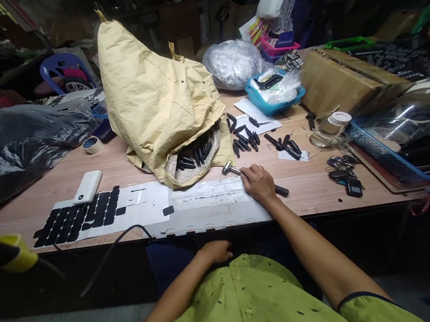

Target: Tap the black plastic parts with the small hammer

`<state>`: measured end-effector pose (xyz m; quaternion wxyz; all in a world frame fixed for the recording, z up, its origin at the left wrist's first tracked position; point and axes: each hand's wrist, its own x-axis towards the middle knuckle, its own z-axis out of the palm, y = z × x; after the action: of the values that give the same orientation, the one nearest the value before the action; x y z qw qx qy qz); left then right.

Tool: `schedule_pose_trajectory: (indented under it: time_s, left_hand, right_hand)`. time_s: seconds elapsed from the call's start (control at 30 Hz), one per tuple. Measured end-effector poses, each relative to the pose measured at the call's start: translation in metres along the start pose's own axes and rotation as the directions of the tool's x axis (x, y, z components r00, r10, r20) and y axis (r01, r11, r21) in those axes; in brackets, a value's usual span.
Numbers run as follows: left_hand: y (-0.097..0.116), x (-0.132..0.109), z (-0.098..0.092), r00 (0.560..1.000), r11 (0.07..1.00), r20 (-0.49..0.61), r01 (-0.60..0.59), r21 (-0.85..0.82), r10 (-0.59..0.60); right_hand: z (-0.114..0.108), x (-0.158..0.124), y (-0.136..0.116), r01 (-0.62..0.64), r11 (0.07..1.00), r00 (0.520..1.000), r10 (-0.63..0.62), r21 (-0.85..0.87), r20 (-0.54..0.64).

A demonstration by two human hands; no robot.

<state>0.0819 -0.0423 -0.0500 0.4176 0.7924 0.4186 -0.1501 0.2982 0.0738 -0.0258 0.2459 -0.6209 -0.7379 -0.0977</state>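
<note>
My right hand [258, 182] lies on the wooden table [118, 168], closed around a small hammer [229, 169] with a metal head and a black handle whose end sticks out at the right. It rests at the right end of a clear plastic strip [208, 192] lying on white foam sheets [207, 217]. My left hand [216, 250] is below the table edge, against my lap, fingers curled with nothing visible in them. A tan paper sack [155, 94] stands just beyond, its mouth spilling black key-like parts [196, 157].
Loose black parts [246, 139] lie scattered right of the sack. A white sheet carries black pads [79, 218] and a white power bank [87, 186] at left. A cardboard box [335, 79], blue baskets [274, 98], key fobs [343, 176] and a jar [330, 129] crowd the right side.
</note>
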Motion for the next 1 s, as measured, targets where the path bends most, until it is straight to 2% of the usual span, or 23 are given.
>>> schedule_pose_trajectory:
  time_s: [0.07, 0.13, 0.17, 0.2, 0.23, 0.27, 0.3, 0.33, 0.37, 0.4, 0.43, 0.47, 0.53, 0.67, 0.77, 0.83, 0.87, 0.9, 1.0]
  left_hand:
    - [0.013, -0.014, -0.020, 0.989, 0.995, 0.113, -0.090, -0.043, 0.094]
    - [0.022, -0.025, -0.050, 0.955, 0.954, 0.154, -0.218, -0.208, 0.252]
    - [0.023, -0.029, -0.069, 0.945, 0.914, 0.110, -0.263, -0.311, 0.309]
    - [0.022, -0.031, -0.089, 0.946, 0.880, 0.022, -0.293, -0.374, 0.325]
    - [0.019, -0.031, -0.109, 0.948, 0.874, -0.127, -0.318, -0.368, 0.292]
    - [0.013, -0.028, -0.129, 0.926, 0.899, -0.311, -0.310, -0.309, 0.213]
    - [0.005, -0.024, -0.147, 0.859, 0.940, -0.503, -0.241, -0.240, 0.092]
    - [-0.005, -0.018, -0.163, 0.749, 0.973, -0.662, -0.132, -0.188, -0.026]
    - [-0.015, -0.012, -0.176, 0.626, 0.989, -0.773, -0.023, -0.144, -0.098]
    - [-0.024, -0.005, -0.187, 0.523, 0.990, -0.841, 0.081, -0.115, -0.140]
    - [-0.033, 0.001, -0.195, 0.450, 0.982, -0.879, 0.167, -0.094, -0.160]
    - [-0.041, 0.007, -0.201, 0.412, 0.970, -0.896, 0.231, -0.074, -0.167]
    - [-0.052, 0.017, -0.206, 0.401, 0.951, -0.900, 0.306, -0.042, -0.169]
    - [-0.058, 0.024, -0.205, 0.429, 0.937, -0.886, 0.350, -0.017, -0.177]
    - [-0.054, 0.019, -0.201, 0.392, 0.949, -0.908, 0.313, -0.017, -0.145]
    - [-0.048, 0.013, -0.194, 0.373, 0.970, -0.925, 0.241, 0.019, -0.074]
    - [-0.044, 0.009, -0.189, 0.392, 0.981, -0.920, 0.189, 0.051, -0.027]
    - [-0.039, 0.007, -0.183, 0.433, 0.988, -0.901, 0.128, 0.087, 0.023]
    - [-0.028, 0.004, -0.161, 0.614, 0.988, -0.775, -0.056, 0.141, 0.145]
  right_hand:
    - [0.001, -0.001, 0.001, 0.000, 1.000, 1.000, 0.000, 0.006, -0.003]
    - [0.001, -0.001, 0.001, 0.000, 1.000, 1.000, 0.000, 0.010, -0.003]
    - [0.001, -0.002, 0.001, 0.000, 1.000, 1.000, 0.000, 0.011, -0.002]
    - [0.000, -0.002, 0.001, 0.000, 1.000, 1.000, 0.000, 0.009, 0.000]
    - [0.000, -0.002, 0.001, 0.000, 1.000, 1.000, 0.000, 0.007, 0.002]
    - [0.000, -0.002, 0.001, -0.001, 1.000, 1.000, 0.001, 0.004, 0.003]
    - [0.000, -0.001, 0.000, -0.001, 1.000, 1.000, 0.001, 0.002, 0.003]
    - [-0.001, -0.001, 0.000, -0.001, 1.000, 1.000, 0.001, 0.001, 0.003]
    - [-0.001, -0.001, 0.000, -0.001, 1.000, 1.000, 0.001, 0.000, 0.003]
    - [-0.001, -0.001, -0.001, -0.001, 1.000, 1.000, 0.001, 0.000, 0.004]
    - [-0.001, -0.001, -0.001, -0.001, 1.000, 1.000, 0.001, -0.001, 0.006]
    - [-0.001, -0.001, -0.001, -0.001, 1.000, 1.000, 0.001, -0.001, 0.008]
    - [-0.001, -0.001, -0.001, -0.004, 1.000, 1.000, 0.004, -0.004, 0.012]
    - [-0.001, -0.002, -0.001, 0.002, 1.000, 1.000, -0.002, -0.010, 0.021]
    - [-0.001, -0.002, -0.001, 0.004, 1.000, 1.000, -0.004, -0.010, 0.025]
    - [0.000, -0.002, -0.001, 0.003, 1.000, 1.000, -0.003, -0.009, 0.024]
    - [0.000, -0.002, -0.001, 0.001, 1.000, 1.000, 0.000, -0.010, 0.022]
    - [0.000, -0.002, -0.001, -0.002, 1.000, 1.000, 0.003, -0.011, 0.020]
    - [-0.001, -0.002, -0.001, -0.014, 1.000, 1.000, 0.014, -0.009, 0.017]
